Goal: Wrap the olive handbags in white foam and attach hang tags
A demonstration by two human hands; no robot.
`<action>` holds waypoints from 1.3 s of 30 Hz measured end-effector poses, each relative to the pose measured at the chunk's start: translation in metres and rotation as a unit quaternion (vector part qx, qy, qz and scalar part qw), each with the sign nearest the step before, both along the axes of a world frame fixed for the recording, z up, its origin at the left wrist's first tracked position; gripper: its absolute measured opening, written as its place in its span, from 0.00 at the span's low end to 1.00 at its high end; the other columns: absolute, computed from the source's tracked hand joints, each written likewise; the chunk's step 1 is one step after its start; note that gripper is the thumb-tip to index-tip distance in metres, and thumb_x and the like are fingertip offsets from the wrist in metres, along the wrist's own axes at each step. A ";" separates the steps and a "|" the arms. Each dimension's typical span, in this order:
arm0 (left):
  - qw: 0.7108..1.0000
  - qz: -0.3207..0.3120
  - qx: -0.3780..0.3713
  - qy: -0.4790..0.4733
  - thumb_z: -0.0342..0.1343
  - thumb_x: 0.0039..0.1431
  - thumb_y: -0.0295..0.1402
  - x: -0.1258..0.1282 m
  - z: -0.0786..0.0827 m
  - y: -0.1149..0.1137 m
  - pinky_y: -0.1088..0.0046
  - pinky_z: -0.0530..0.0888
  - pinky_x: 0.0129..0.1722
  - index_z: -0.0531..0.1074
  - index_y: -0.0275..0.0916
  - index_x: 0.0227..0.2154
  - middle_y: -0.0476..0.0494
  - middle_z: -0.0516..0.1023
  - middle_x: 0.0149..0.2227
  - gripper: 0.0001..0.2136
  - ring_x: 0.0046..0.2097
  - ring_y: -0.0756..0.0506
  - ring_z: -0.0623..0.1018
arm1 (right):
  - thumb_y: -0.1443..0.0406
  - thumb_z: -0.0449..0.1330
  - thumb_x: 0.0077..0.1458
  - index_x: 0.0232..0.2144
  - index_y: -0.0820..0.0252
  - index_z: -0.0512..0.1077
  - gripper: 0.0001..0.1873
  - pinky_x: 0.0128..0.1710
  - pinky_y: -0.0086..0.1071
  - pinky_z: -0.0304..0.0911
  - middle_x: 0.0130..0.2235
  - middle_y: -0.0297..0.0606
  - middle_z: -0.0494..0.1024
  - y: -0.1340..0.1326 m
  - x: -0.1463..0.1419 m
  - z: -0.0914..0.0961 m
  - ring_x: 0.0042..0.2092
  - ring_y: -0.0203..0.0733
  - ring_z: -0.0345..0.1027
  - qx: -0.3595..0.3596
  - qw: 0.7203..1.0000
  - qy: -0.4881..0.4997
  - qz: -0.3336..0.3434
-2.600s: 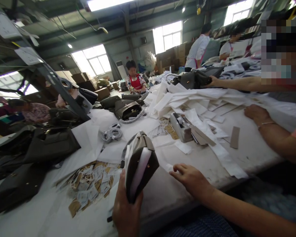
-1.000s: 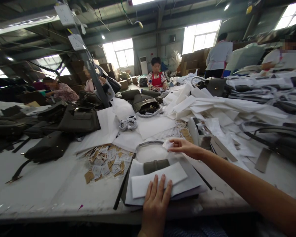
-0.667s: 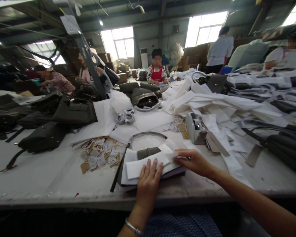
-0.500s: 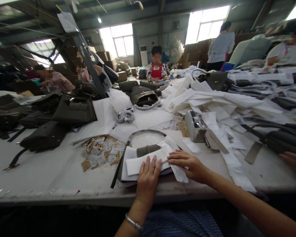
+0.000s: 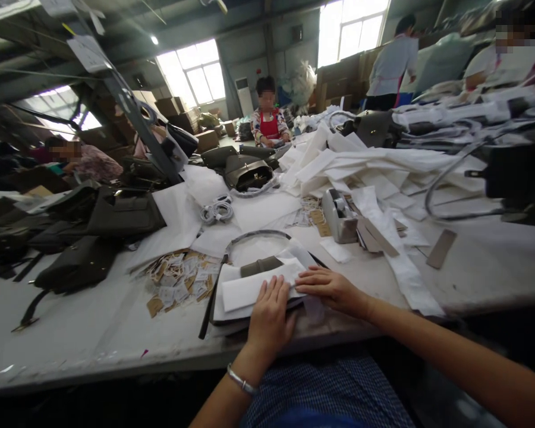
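Observation:
A dark handbag [image 5: 209, 303] lies at the table's front edge, its curved handle [image 5: 258, 235] pointing away from me. White padding sheet [image 5: 245, 291] covers most of its front, and an olive-grey patch [image 5: 261, 266] of the bag shows above the sheet. My left hand [image 5: 271, 312], with a silver bangle at the wrist, presses the white sheet with its fingers stretched out. Just to its right, my right hand [image 5: 334, 290] rests with extended fingers on the sheet's right end. The thumb of the right hand is hidden.
Paper tags [image 5: 182, 282] lie left of the bag. A tape dispenser [image 5: 339, 217] stands beyond my right hand, before heaped white sheets [image 5: 374, 166]. Dark bags [image 5: 78, 261] crowd the left, another bag [image 5: 521, 172] is at right. People [image 5: 270, 119] work behind.
The sheet's end that hung below my right hand is now mostly tucked out of sight. Both hands stay on the sheet. At the right, a bag has been raised from the table. The view has shifted.

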State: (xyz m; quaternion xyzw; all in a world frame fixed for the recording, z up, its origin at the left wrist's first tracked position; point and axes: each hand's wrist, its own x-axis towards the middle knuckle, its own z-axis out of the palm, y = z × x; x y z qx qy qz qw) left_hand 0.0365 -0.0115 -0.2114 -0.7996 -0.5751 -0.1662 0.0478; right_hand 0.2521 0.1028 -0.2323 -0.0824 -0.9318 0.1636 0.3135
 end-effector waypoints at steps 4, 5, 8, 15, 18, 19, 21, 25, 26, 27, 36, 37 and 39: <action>0.993 0.047 0.005 -0.110 0.53 0.65 0.39 0.009 0.007 0.000 0.51 0.61 0.66 0.58 0.39 0.65 0.39 0.70 0.62 0.27 0.64 0.40 0.68 | 0.71 0.50 0.65 0.61 0.51 0.66 0.24 0.64 0.47 0.55 0.57 0.41 0.76 0.000 0.001 -0.004 0.62 0.43 0.63 0.003 1.000 0.003 0.003; 0.991 0.057 0.004 -0.119 0.51 0.66 0.39 0.013 0.008 0.001 0.50 0.61 0.66 0.57 0.42 0.65 0.40 0.70 0.62 0.26 0.63 0.40 0.69 | 0.72 0.50 0.65 0.61 0.51 0.66 0.25 0.64 0.47 0.55 0.57 0.41 0.76 0.001 0.001 -0.004 0.63 0.43 0.63 0.001 1.000 0.001 0.004; 0.992 0.072 0.002 -0.104 0.53 0.66 0.43 0.022 0.006 0.004 0.46 0.60 0.65 0.60 0.48 0.64 0.42 0.66 0.65 0.26 0.64 0.39 0.68 | 0.72 0.51 0.63 0.62 0.53 0.64 0.27 0.64 0.49 0.55 0.58 0.43 0.75 0.003 0.000 -0.004 0.62 0.44 0.64 0.000 1.000 -0.004 0.010; 0.991 0.110 0.051 -0.065 0.52 0.68 0.39 0.030 -0.015 0.008 0.47 0.57 0.66 0.62 0.50 0.63 0.46 0.71 0.61 0.22 0.63 0.39 0.69 | 0.72 0.54 0.63 0.64 0.57 0.61 0.27 0.65 0.50 0.57 0.61 0.46 0.71 -0.004 0.008 0.012 0.64 0.46 0.60 -0.028 0.999 -0.020 -0.005; 0.990 0.111 0.065 -0.056 0.53 0.67 0.40 0.031 -0.017 0.009 0.47 0.59 0.65 0.64 0.49 0.62 0.47 0.71 0.60 0.21 0.62 0.39 0.70 | 0.69 0.57 0.63 0.63 0.55 0.63 0.27 0.62 0.46 0.63 0.59 0.46 0.72 -0.026 0.028 0.009 0.62 0.47 0.63 -0.043 0.991 0.028 -0.120; 0.990 0.110 0.067 -0.056 0.54 0.67 0.40 0.031 -0.017 0.009 0.47 0.60 0.65 0.65 0.49 0.61 0.47 0.72 0.60 0.21 0.62 0.39 0.71 | 0.69 0.58 0.63 0.61 0.54 0.65 0.25 0.60 0.45 0.65 0.57 0.45 0.74 -0.035 0.036 0.005 0.60 0.47 0.65 -0.041 0.986 0.039 -0.157; 0.989 0.111 0.070 -0.063 0.54 0.66 0.40 0.032 -0.017 0.010 0.47 0.60 0.65 0.67 0.49 0.60 0.47 0.72 0.60 0.21 0.61 0.39 0.71 | 0.68 0.58 0.63 0.58 0.52 0.69 0.21 0.56 0.43 0.69 0.53 0.43 0.77 -0.049 0.050 -0.004 0.55 0.47 0.70 -0.018 0.980 0.022 -0.195; 0.987 0.120 0.075 -0.075 0.55 0.66 0.41 0.033 -0.016 0.011 0.48 0.59 0.65 0.68 0.49 0.59 0.47 0.73 0.59 0.19 0.61 0.39 0.72 | 0.67 0.57 0.64 0.55 0.55 0.72 0.18 0.47 0.38 0.72 0.47 0.42 0.79 -0.060 0.054 -0.018 0.46 0.45 0.74 0.045 0.981 -0.055 -0.180; 0.987 0.121 0.074 -0.076 0.55 0.66 0.41 0.033 -0.016 0.011 0.48 0.59 0.65 0.68 0.49 0.59 0.48 0.73 0.59 0.19 0.61 0.39 0.72 | 0.68 0.55 0.65 0.55 0.56 0.73 0.17 0.46 0.37 0.72 0.47 0.42 0.79 -0.058 0.050 -0.019 0.45 0.45 0.74 0.056 0.981 -0.064 -0.176; 0.987 0.121 0.073 -0.077 0.54 0.66 0.41 0.033 -0.016 0.011 0.48 0.59 0.65 0.68 0.49 0.59 0.48 0.73 0.59 0.19 0.61 0.40 0.72 | 0.69 0.53 0.66 0.54 0.56 0.73 0.17 0.44 0.36 0.72 0.46 0.41 0.79 -0.056 0.045 -0.020 0.44 0.44 0.74 0.070 0.980 -0.068 -0.173; 0.987 0.120 0.082 -0.075 0.54 0.66 0.42 0.034 -0.016 0.011 0.48 0.59 0.65 0.69 0.48 0.58 0.48 0.73 0.59 0.19 0.61 0.40 0.72 | 0.67 0.51 0.68 0.43 0.62 0.76 0.13 0.40 0.37 0.67 0.37 0.42 0.80 -0.047 0.020 -0.018 0.39 0.44 0.72 0.179 0.965 -0.067 -0.181; 0.987 0.120 0.083 -0.073 0.54 0.66 0.42 0.033 -0.016 0.011 0.48 0.59 0.65 0.69 0.48 0.58 0.47 0.73 0.59 0.19 0.61 0.40 0.72 | 0.67 0.51 0.68 0.41 0.61 0.77 0.13 0.40 0.37 0.66 0.36 0.41 0.80 -0.047 0.020 -0.019 0.39 0.44 0.72 0.174 0.966 -0.065 -0.180; 0.986 0.122 0.083 -0.072 0.54 0.66 0.42 0.033 -0.017 0.011 0.48 0.59 0.65 0.69 0.48 0.58 0.47 0.73 0.59 0.19 0.61 0.39 0.72 | 0.66 0.51 0.68 0.38 0.61 0.77 0.14 0.40 0.36 0.64 0.34 0.40 0.78 -0.048 0.020 -0.019 0.37 0.43 0.70 0.166 0.968 -0.060 -0.178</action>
